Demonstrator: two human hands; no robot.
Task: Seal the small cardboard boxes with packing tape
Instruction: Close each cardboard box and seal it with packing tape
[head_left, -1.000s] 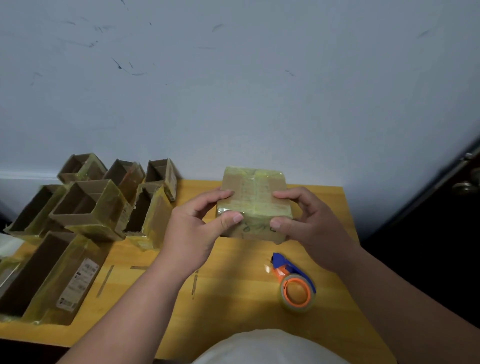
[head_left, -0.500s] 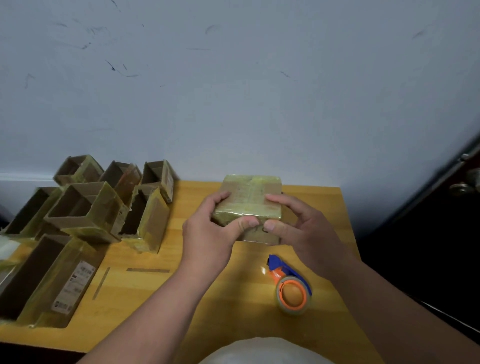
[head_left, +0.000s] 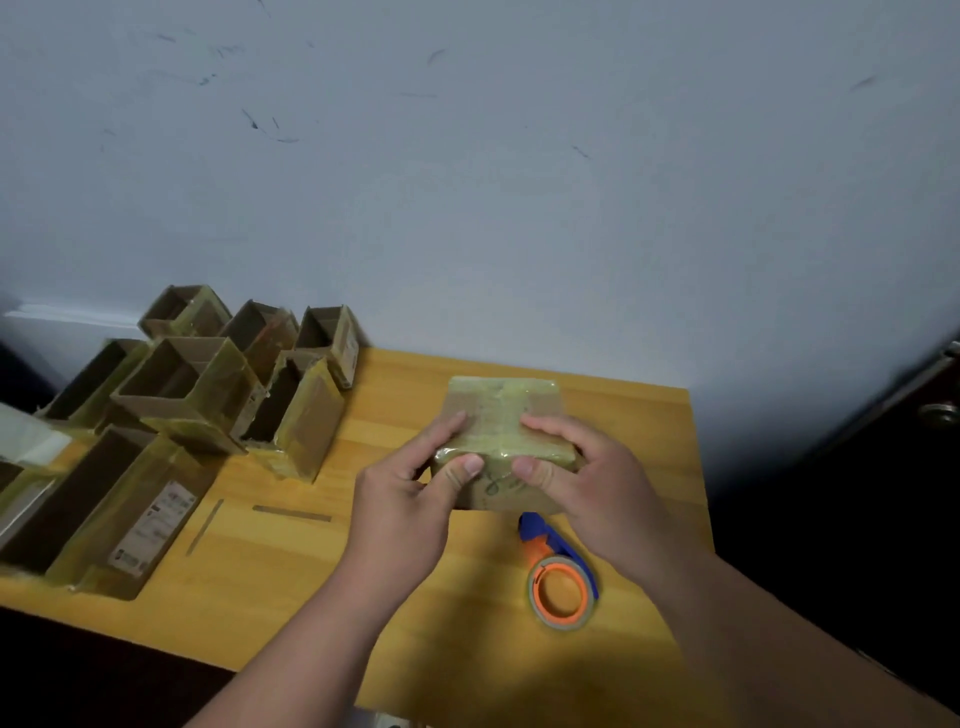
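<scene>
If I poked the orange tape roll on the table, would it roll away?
Probably not. The tape roll lies flat on its side on the wooden table, so a poke would likely slide it. Its blue dispenser handle sticks out, which should stop rolling too. It looks light, hollow in the middle.

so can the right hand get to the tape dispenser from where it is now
Probably yes. The tape dispenser lies uncovered on the table just below the right hand, nothing between, but that hand must first let go of the taped box.

Smooth wooden worktop (head_left: 467, 582); cardboard box (head_left: 506, 441) under glossy yellowish tape; plastic tape dispenser (head_left: 558, 577); matt, scuffed wall (head_left: 519, 182).
</scene>
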